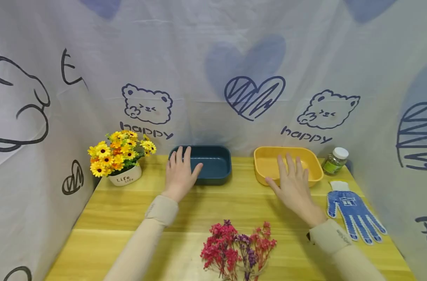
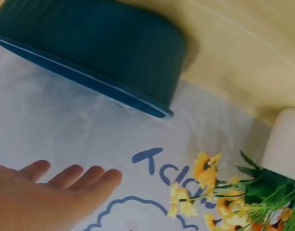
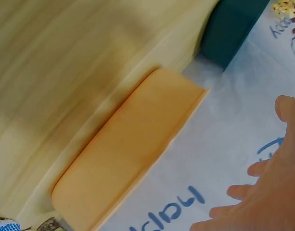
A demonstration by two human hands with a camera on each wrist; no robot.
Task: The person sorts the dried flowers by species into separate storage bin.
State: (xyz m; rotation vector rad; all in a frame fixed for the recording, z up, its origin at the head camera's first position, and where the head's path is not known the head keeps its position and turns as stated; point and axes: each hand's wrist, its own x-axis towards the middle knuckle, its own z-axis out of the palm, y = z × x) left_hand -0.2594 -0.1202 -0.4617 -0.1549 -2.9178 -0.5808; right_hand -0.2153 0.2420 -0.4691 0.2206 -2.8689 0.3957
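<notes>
My left hand (image 1: 179,175), fingers spread, hovers by the left end of a dark teal rectangular tub (image 1: 213,181). In the left wrist view the same hand (image 2: 56,197) shows apart from the tub's wall (image 2: 104,53), holding nothing. Over the front of a yellow rectangular tub (image 1: 260,171) reaches my right hand (image 1: 293,185), its fingers extended and thumb out to the side. The right wrist view has that hand (image 3: 263,187) above the yellow tub's side (image 3: 123,144), with a gap between them. Both tubs stand side by side at the back of the table.
Red and purple dried flowers (image 1: 222,246) lie at the front middle. A white pot (image 1: 127,176) of yellow flowers stands back left. At right are a lidded jar (image 1: 335,162) and a blue-and-white glove (image 1: 351,208). A printed cloth (image 1: 199,58) hangs behind the wooden table (image 1: 104,230).
</notes>
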